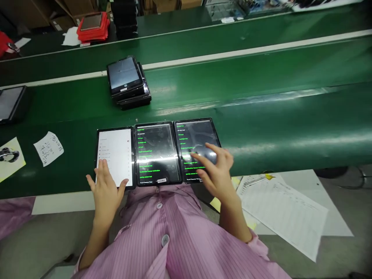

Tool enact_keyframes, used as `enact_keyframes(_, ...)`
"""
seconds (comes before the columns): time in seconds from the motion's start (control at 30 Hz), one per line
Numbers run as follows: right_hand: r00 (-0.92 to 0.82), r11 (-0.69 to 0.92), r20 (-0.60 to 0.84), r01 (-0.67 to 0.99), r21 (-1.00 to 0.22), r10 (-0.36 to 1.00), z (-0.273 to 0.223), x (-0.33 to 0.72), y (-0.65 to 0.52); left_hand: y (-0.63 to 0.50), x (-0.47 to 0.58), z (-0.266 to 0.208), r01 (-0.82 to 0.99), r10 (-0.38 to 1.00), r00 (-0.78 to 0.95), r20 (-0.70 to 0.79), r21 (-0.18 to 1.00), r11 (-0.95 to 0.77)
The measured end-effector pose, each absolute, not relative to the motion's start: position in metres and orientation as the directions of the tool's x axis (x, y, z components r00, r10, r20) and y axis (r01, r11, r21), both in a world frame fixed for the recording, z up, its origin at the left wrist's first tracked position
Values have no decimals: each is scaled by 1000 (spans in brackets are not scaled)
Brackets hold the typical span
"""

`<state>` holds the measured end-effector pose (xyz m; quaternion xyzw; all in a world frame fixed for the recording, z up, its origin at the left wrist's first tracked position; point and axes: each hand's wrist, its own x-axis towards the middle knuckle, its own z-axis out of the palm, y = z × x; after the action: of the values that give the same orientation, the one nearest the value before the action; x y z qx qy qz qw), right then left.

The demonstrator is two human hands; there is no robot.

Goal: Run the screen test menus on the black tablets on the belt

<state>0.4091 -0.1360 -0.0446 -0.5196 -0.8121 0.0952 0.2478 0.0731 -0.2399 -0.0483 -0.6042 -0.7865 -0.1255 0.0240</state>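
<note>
Three tablets lie side by side along the near edge of the green bench. On the left tablet [116, 147] a white list screen shows. Black screens with lines of green text fill the middle tablet [158, 151] and the right tablet [197, 133]. My left hand [105, 190] rests at the lower part of the left tablet, fingers stretched out and thumb apart. Over the right tablet is my right hand [217, 168], its fingers spread and pointing at the screen. Whether its fingertips touch the glass I cannot tell.
Beyond the tablets stands a stack of tablets [124, 77], and another tablet [11, 102] sits far left. A handwritten note [49, 148] and a yellow sheet [13, 161] lie at left. Printed sheets [285, 209] are below the bench edge at right. Red cases [93, 29] sit at the back.
</note>
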Motion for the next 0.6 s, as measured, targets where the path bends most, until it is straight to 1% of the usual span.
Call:
enact_keyframes(0.1, -457, 489, 189, 741, -460, 869, -45, 369, -139, -241, 76, -39, 945, 935, -278, 220, 240, 224)
enact_keyframes(0.2, -506, 468, 98, 684, -560, 857, -47, 333, -141, -241, 73, -36, 918, 891, -378, 252, 223, 326)
enact_keyframes(0.27, -517, 447, 80, 639, -626, 852, -48, 317, -142, -241, 66, -38, 894, 861, -443, 249, 199, 402)
enact_keyframes(0.33, -521, 442, 81, 621, -647, 850, -49, 314, -142, -242, 58, -42, 878, 853, -469, 228, 228, 422)
enact_keyframes(0.37, -516, 447, 89, 629, -636, 852, -50, 317, -142, -242, 54, -44, 873, 858, -469, 210, 255, 415)
enact_keyframes(0.43, -480, 456, 120, 684, -570, 869, -51, 333, -141, -244, 46, -48, 867, 869, -459, 186, 306, 393)
enact_keyframes(0.5, -396, 434, 182, 772, -465, 900, -53, 359, -140, -245, 40, -52, 863, 871, -454, 189, 336, 377)
enact_keyframes(0.6, -269, 352, 284, 885, -306, 921, -60, 404, -140, -245, 34, -55, 866, 865, -443, 236, 364, 344)
